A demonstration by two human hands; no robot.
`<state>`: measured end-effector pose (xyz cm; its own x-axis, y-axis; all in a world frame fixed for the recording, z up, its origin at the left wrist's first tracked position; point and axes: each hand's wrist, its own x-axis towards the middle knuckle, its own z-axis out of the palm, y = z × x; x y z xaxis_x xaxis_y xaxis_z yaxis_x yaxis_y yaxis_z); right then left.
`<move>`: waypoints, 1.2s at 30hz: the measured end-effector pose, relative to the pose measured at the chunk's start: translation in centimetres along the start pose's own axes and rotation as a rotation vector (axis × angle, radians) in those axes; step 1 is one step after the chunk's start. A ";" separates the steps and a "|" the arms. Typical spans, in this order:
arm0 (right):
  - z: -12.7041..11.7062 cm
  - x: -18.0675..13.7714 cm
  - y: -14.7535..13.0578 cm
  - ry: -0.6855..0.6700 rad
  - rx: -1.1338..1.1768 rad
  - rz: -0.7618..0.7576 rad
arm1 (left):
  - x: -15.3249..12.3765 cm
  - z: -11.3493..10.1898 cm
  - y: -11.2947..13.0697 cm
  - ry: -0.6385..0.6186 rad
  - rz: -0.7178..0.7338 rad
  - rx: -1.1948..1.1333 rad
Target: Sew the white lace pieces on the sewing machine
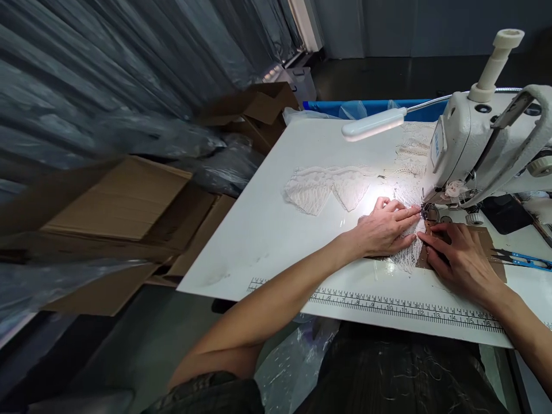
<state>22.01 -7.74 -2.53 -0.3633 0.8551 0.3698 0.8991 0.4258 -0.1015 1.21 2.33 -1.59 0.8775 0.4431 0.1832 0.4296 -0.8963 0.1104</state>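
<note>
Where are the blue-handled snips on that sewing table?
In the head view, the blue-handled snips lie near the right edge on the white table, just right of the person's right hand and below the flat black object.

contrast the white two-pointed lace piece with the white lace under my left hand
The white two-pointed lace piece lies apart from the white sewing machine; the white lace under your left hand sits right at it. The two-pointed lace piece shows almost whole; the hand partly hides the other lace. Both are patterned white lace.
</note>
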 end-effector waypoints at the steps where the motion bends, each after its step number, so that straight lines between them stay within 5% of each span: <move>1: 0.1 0.0 0.0 0.001 0.006 0.001 | 0.0 0.0 0.0 0.001 -0.003 0.003; 18: 0.7 -0.3 1.0 0.071 0.063 -0.028 | -0.2 0.6 1.0 0.134 0.026 0.109; 36: 1.0 0.4 1.1 0.029 -0.029 0.004 | -0.1 -0.5 0.7 0.004 0.010 0.032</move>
<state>22.60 -6.61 -3.46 -0.3527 0.8476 0.3964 0.9074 0.4133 -0.0762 1.26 1.67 -1.02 0.8810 0.4344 0.1876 0.4277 -0.9006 0.0773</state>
